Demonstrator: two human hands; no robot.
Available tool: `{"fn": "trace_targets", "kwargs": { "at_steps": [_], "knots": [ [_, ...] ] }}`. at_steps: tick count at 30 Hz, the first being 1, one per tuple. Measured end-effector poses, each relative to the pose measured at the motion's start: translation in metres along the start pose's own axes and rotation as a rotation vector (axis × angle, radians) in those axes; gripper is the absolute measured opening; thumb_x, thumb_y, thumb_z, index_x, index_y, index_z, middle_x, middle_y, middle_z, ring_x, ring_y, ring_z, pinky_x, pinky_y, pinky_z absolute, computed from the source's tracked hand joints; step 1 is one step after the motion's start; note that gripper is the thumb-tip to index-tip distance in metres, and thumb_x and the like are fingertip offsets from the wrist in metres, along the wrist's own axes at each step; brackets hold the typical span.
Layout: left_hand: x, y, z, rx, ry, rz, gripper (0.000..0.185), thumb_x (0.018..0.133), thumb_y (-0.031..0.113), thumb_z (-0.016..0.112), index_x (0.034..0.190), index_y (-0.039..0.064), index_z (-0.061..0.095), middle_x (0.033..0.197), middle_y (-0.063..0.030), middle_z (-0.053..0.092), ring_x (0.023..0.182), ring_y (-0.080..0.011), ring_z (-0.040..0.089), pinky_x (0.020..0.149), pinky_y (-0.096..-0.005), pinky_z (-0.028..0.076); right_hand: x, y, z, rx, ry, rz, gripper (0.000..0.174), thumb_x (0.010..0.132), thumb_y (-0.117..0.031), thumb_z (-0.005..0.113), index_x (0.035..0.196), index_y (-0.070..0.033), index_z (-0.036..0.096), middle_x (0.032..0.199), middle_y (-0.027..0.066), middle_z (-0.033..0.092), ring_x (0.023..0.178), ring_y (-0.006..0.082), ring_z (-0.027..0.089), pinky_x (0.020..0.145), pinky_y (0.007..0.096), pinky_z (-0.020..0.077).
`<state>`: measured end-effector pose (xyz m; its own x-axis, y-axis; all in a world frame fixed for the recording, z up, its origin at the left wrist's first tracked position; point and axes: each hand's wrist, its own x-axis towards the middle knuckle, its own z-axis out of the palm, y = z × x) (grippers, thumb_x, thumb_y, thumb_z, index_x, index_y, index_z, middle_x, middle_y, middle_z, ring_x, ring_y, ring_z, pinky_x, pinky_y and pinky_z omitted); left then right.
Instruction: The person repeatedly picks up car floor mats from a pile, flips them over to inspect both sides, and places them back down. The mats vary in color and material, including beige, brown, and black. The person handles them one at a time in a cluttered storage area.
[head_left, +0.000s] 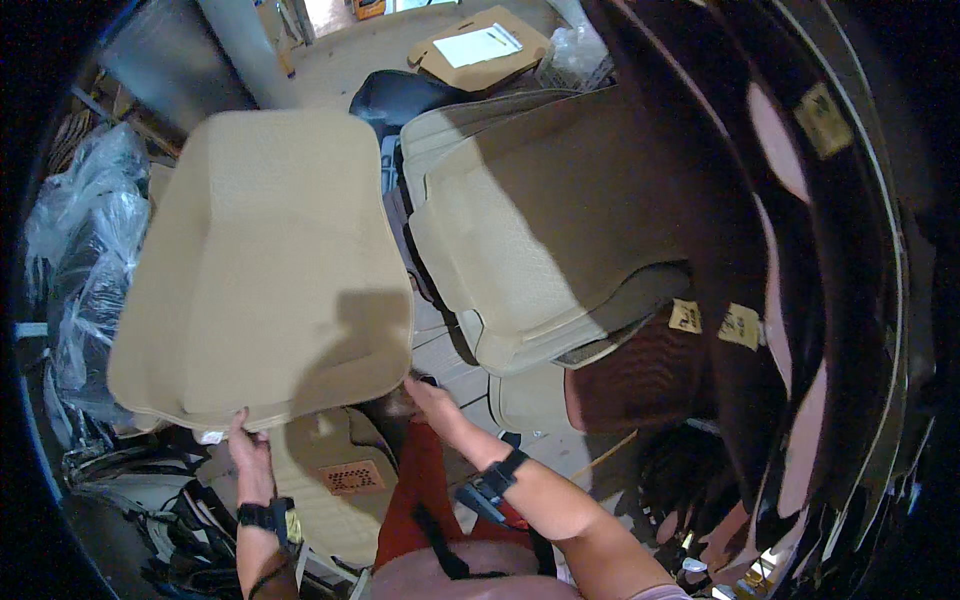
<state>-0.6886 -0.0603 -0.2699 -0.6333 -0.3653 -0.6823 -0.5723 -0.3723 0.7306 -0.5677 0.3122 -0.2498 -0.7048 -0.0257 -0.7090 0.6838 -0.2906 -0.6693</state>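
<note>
A large beige moulded car floor mat (277, 255) is spread in front of me, its near edge in my hands. My left hand (250, 450) pinches that edge left of the middle, thumb on top, beside a small white label (212, 436). At the near right corner my right hand (431, 401) grips the mat; its fingers are partly hidden. Below the near edge lies another beige mat with a perforated heel pad (352, 478). To the right, a stack of similar beige mats (499, 247) is half in shadow.
Clear plastic-wrapped bundles (97, 255) line the left side. Dark sheets with paper tags (739, 326) hang close on the right. A cardboard box (525, 60) bearing paper and a pen stands at the back, beside a crate of plastic (577, 56). Dark scraps (180, 547) lie lower left.
</note>
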Motion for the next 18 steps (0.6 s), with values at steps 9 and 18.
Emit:
{"fn": "trace_targets", "kwargs": {
  "at_steps": [9, 18],
  "knots": [
    [0.064, -0.159, -0.050, -0.194, -0.232, -0.308, 0.039, 0.076, 0.016, 0.060, 0.112, 0.004, 0.052, 0.112, -0.0103, 0.053, 0.102, -0.0275, 0.051, 0.088, -0.0428, 0.043, 0.095, 0.113, -0.174, -0.980, 0.471, 0.296, 0.054, 0.078, -0.035, 0.062, 0.119, -0.002, 0.052, 0.110, 0.0224, 0.059, 0.102, 0.0357, 0.056, 0.087, 0.0396, 0.0452],
    [0.034, -0.188, -0.067, -0.166, 0.132, -0.247, 0.059, 0.072, 0.015, 0.062, 0.126, 0.004, 0.041, 0.119, -0.0118, 0.051, 0.110, -0.0285, 0.050, 0.091, -0.0447, 0.044, 0.265, 0.123, -0.185, -1.471, 0.676, 0.252, 0.077, 0.077, -0.035, 0.063, 0.138, -0.007, 0.027, 0.118, 0.0158, 0.049, 0.109, 0.0309, 0.050, 0.086, 0.0428, 0.0452]
  ]
}}
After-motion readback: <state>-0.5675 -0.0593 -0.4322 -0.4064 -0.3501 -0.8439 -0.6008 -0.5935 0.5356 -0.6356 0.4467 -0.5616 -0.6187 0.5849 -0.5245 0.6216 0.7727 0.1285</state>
